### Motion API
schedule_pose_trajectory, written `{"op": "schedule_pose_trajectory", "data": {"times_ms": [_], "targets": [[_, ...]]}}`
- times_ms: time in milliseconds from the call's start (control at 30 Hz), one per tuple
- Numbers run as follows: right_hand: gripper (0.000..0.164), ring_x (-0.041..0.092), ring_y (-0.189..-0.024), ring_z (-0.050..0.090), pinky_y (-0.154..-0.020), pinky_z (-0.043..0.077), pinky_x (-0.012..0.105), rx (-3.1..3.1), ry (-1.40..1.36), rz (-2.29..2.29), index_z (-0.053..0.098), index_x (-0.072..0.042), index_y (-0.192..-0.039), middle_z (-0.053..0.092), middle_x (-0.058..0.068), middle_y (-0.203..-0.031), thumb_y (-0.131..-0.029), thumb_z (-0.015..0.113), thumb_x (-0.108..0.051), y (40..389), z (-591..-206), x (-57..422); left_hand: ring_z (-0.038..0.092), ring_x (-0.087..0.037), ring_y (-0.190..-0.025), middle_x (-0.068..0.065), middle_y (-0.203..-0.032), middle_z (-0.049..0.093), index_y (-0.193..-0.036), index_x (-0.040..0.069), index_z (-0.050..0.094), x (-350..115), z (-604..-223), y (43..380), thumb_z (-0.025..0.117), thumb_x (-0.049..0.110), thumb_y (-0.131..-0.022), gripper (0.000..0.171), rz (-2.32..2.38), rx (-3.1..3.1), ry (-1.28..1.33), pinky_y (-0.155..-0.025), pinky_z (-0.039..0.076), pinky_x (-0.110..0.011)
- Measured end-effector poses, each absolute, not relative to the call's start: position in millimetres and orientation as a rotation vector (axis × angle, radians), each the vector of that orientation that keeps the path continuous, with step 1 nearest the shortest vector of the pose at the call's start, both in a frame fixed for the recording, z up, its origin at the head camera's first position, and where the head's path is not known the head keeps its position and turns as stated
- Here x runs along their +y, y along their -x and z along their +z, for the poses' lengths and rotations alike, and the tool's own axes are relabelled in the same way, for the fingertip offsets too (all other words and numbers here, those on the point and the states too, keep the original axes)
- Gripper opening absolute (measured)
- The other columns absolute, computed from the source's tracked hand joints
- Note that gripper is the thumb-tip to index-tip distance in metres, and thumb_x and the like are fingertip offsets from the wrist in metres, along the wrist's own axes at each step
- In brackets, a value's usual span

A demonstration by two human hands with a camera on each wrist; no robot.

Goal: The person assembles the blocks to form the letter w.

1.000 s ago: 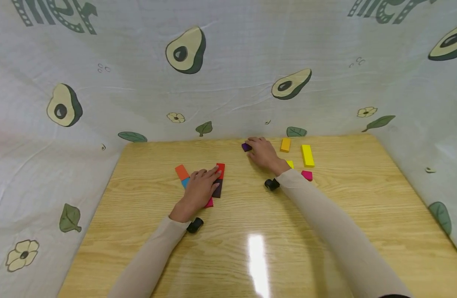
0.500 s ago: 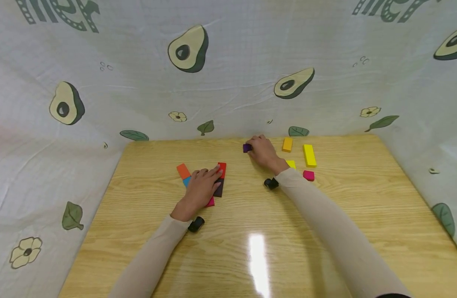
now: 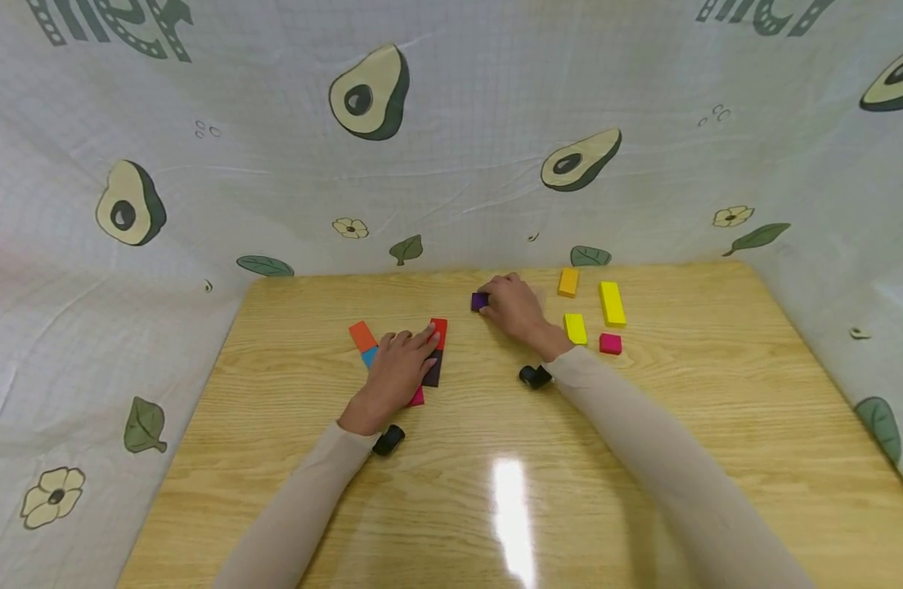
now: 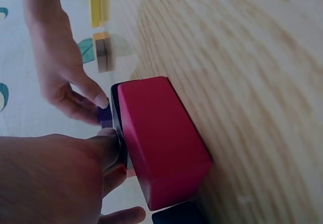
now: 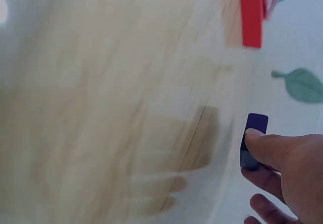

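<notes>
My right hand (image 3: 516,311) pinches a small dark purple block (image 3: 478,302) between thumb and fingers near the table's back edge. The right wrist view shows that block (image 5: 258,122) held off the tabletop. My left hand (image 3: 394,372) rests on a group of coloured blocks, fingers spread. Beside its fingertips are a red block (image 3: 440,330) and, end to end with it, a dark block (image 3: 433,372). A magenta block (image 3: 418,397) peeks out below the palm; it looks large in the left wrist view. An orange block (image 3: 361,336) and a partly covered blue block (image 3: 369,357) lie left.
To the right of my right hand lie an orange-yellow block (image 3: 568,282), a long yellow block (image 3: 612,304), a shorter yellow block (image 3: 575,329) and a small magenta block (image 3: 610,343). A patterned white cloth (image 3: 466,147) stands behind the wooden table (image 3: 451,491).
My right hand has shifted a little left and toward me with the purple block, uncovering more of the shorter yellow block. My left hand has stayed on the group.
</notes>
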State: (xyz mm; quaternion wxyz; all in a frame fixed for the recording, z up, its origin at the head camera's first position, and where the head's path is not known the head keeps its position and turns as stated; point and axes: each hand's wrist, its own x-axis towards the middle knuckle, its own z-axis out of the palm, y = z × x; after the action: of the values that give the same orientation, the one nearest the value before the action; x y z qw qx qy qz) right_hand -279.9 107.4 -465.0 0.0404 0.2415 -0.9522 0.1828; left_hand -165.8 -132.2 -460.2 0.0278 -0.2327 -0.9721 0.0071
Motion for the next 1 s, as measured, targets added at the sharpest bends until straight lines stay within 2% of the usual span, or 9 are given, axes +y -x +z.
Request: {"op": "schedule_pose_trajectory", "data": {"times_ms": [400, 1000], "targets": [[0.034, 0.036, -0.117, 0.062, -0.103, 0.052, 0.047, -2.897, -0.787, 0.517, 0.076, -0.001, -0.126, 0.074, 0.015, -0.122, -0.096, 0.081, -0.017, 260, -465, 83, 0.053, -0.037, -0.139, -0.005, -0.166, 0.045, -0.156, 0.012, 0.055, -135, -460, 169, 0.059, 0.038, -0.109, 0.053, -0.074, -3.078, 0.730, -0.117, 0.037, -0.056], [0.034, 0.036, -0.117, 0.063, -0.103, 0.052, 0.048, -2.940, -0.779, 0.509, 0.076, -0.004, -0.127, 0.073, 0.015, -0.125, -0.097, 0.080, -0.018, 265, -468, 68, 0.051, -0.036, -0.139, -0.005, -0.166, 0.044, -0.156, 0.012, 0.055, -133, -455, 166, 0.059, 0.036, -0.109, 0.053, -0.105, -3.101, 0.704, -0.117, 0.036, -0.056]]}}
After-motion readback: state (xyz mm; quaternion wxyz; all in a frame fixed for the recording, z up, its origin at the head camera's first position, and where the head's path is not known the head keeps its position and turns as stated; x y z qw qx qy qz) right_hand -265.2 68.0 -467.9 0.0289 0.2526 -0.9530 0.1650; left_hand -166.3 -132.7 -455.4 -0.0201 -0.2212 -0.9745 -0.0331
